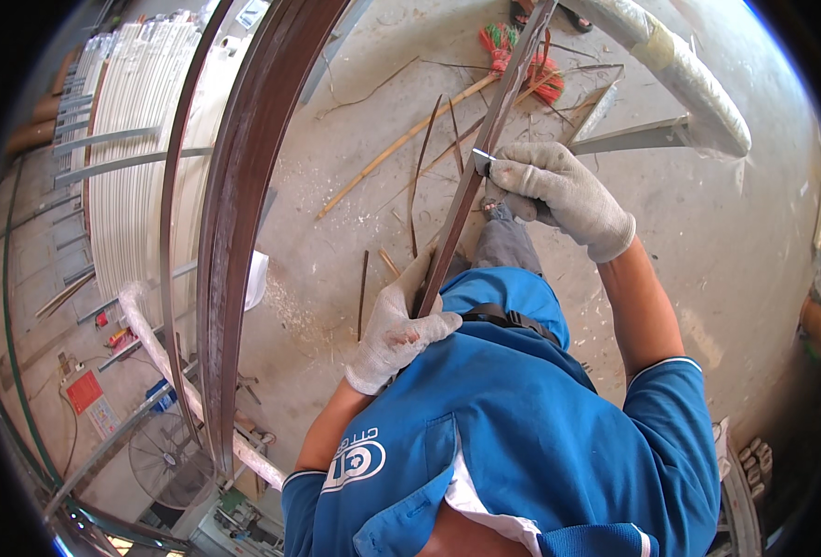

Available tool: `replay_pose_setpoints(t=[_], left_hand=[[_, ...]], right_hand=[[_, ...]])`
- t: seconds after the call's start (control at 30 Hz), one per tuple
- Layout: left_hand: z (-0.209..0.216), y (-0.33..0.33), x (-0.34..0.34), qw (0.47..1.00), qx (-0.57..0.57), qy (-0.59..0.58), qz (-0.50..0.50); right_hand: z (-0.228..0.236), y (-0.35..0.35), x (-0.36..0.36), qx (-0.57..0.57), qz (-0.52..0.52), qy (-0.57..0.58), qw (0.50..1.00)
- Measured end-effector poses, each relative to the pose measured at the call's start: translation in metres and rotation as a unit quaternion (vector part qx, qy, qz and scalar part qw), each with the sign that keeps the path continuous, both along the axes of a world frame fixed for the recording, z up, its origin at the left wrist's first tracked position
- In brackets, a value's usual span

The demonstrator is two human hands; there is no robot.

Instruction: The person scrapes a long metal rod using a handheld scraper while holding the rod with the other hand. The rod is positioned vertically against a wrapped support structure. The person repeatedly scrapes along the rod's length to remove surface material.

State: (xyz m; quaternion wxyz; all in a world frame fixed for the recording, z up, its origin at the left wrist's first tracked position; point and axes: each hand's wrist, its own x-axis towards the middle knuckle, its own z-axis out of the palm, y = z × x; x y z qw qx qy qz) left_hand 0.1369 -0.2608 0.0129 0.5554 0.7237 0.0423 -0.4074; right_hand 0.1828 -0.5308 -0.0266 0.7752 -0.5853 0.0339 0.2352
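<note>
Though slim, straight brown strip (464, 206)

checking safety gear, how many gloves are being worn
2: one on the left hand, around the brown strip; one on the right hand, holding a small metal piece. Another person's feet show; hands out of view.

Workshop, evidenced by bare concrete floor (327, 195) strewn with dark strips (364, 295), metal rack (118, 165) of long white profiles (132, 209), caged fan (171, 459) and plastic-wrapped support arm (703, 93).
</note>
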Motion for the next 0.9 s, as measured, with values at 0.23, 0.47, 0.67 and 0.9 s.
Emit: replay_pose_setpoints(t=[0.23,0.47,0.67,0.9], left_hand=[[0.001,-0.002,0.001,1.000,0.001,0.001,0.001],[0.003,-0.003,0.003,1.000,-0.002,0.001,-0.002],[0.004,-0.004,0.004,1.000,0.000,-0.004,-0.003],[0.003,-0.004,0.005,1.000,0.001,-0.017,-0.009]], right_hand=[[-0.002,0.001,0.001,0.002,-0.021,0.011,1.000],[0.010,-0.002,0.002,-0.034,-0.048,-0.004,0.998],[0.012,-0.002,-0.001,-0.077,0.005,-0.038,0.996],[0.005,-0.005,0.005,-0.021,-0.046,0.016,0.999]])
